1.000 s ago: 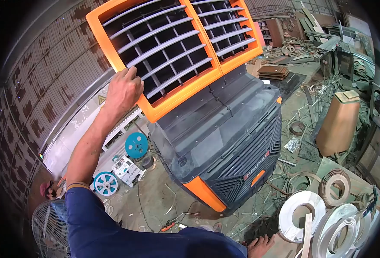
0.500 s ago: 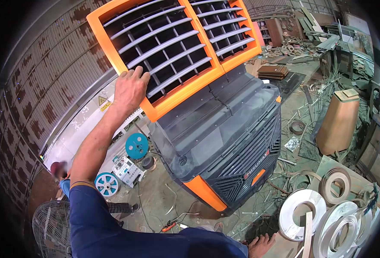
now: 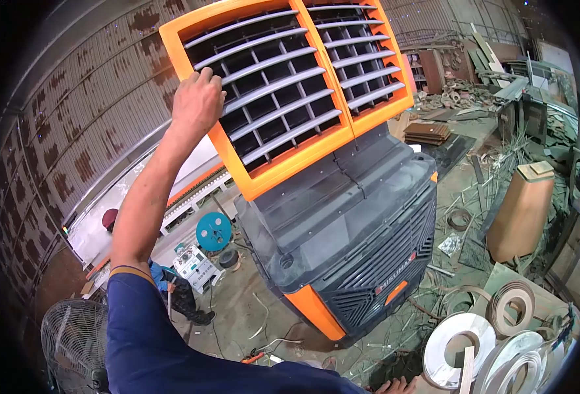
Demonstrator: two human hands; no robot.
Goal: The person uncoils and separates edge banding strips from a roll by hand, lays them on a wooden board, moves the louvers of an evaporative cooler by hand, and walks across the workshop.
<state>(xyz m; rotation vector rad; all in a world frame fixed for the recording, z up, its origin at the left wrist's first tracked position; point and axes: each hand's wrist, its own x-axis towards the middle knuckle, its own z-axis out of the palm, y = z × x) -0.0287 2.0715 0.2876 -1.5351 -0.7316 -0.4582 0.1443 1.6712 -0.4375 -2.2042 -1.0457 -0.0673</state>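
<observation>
My left hand [image 3: 198, 100] has its fingers curled over the left side of an orange vent frame [image 3: 239, 172]. Grey horizontal slats [image 3: 273, 95] cross the frame's dark openings. Below the frame stands a large dark grey air cooler [image 3: 342, 230] with orange trim and a front grille. At the bottom edge, my right hand [image 3: 396, 386] shows only in part, its fingers stretched out and apart. It lies near the rolls of edge banding [image 3: 442, 351], and nothing is seen in it.
Behind my left arm, a person [image 3: 184, 295] is by a small white machine [image 3: 198, 264] and a blue reel [image 3: 213, 231]. A wire fan [image 3: 73, 335] stands at lower left. A tapered wooden piece [image 3: 523, 210] and scrap piles are on the right. Cables lie on the floor.
My left hand has shifted higher along the frame's left side. The view has tilted, so the cooler sits lower and less of my right hand shows. More of the person behind is visible.
</observation>
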